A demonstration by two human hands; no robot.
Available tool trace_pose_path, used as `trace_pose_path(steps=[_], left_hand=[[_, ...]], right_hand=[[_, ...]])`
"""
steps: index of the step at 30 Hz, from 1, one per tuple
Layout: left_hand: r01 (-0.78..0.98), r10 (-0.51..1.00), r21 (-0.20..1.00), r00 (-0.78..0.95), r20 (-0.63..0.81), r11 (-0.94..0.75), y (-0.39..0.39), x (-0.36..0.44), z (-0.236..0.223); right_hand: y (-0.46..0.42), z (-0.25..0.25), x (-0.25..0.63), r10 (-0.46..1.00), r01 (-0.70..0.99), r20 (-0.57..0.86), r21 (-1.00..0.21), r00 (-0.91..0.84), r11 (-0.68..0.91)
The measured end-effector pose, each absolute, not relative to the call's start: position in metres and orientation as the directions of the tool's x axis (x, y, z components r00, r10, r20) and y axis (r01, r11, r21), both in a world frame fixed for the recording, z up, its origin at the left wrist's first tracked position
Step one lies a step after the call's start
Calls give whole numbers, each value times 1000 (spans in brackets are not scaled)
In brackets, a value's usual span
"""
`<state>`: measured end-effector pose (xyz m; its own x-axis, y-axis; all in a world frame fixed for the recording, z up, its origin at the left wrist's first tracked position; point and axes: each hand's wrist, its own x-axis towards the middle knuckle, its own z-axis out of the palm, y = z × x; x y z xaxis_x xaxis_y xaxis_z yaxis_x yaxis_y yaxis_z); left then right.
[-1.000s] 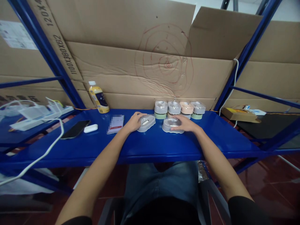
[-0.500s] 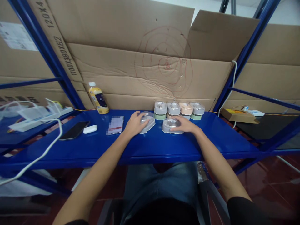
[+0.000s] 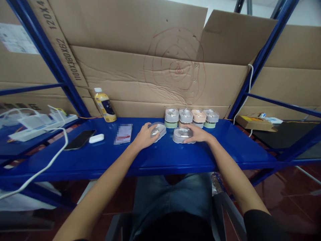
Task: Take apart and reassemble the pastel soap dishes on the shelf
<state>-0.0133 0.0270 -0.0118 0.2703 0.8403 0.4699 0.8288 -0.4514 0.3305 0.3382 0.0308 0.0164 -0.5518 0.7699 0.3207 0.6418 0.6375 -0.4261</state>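
Observation:
Near the middle of the blue shelf, my left hand curls around the left side of a translucent plastic lid, fingers at the far edge and thumb in front. To its right, my right hand grips a second translucent lid from the right side, thumb at the near edge. Both lids rest on the shelf with a small gap between them. Behind them, several small lidded boxes stand stacked in a row, among them a grey-topped box and a peach-topped box.
The blue shelf carries a yellow drink bottle, a blurred-screen phone, a white earbud case and a black phone on the left. Cardboard walls the back. A white cable crosses the left front.
My left hand has shifted slightly nearer and leftward on its lid, showing more of the top. My right hand's fingers have moved slightly on the other lid, which stays in place.

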Motion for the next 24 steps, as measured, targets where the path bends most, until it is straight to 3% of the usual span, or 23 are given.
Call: trace_pose_path(steps=[8, 14, 19, 24], left_hand=[[815, 885, 409, 247, 395, -410, 25, -18, -7], [644, 784, 458, 426, 451, -613, 22, -19, 1], [482, 765, 601, 485, 423, -638, 16, -2, 0], [214, 709, 788, 611, 353, -577, 11, 12, -1]], right_hand=[[31, 18, 341, 792, 640, 271, -473, -548, 605], [19, 31, 335, 807, 604, 385, -536, -448, 590], [10, 39, 324, 739, 487, 483, -556, -470, 674], [8, 37, 313, 680, 454, 479, -511, -555, 730]])
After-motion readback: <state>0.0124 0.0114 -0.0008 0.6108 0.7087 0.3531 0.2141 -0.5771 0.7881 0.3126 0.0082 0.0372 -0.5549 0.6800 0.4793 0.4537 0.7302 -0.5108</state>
